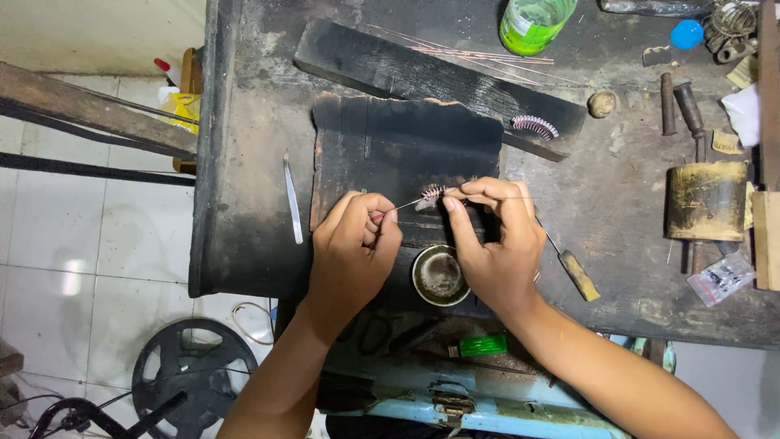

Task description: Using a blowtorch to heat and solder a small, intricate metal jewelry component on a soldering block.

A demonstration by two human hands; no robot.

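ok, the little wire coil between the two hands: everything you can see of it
The wire coil is a short, tight spiral of thin copper-toned wire wound round a straight thin rod. It lies nearly level, tilted slightly up to the right, above the charred black board. The left hand pinches the rod's near end; the right hand pinches at the coil's right end with thumb and forefinger. A similar, longer coil lies apart on the dark plank.

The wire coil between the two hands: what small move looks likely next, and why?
Probably another turn of winding. The left hand pinches the thin rod, and the right hand pinches the wire at the small coil, which sits on the rod above the charred block. A longer finished coil lying on the plank suggests this one is still short.
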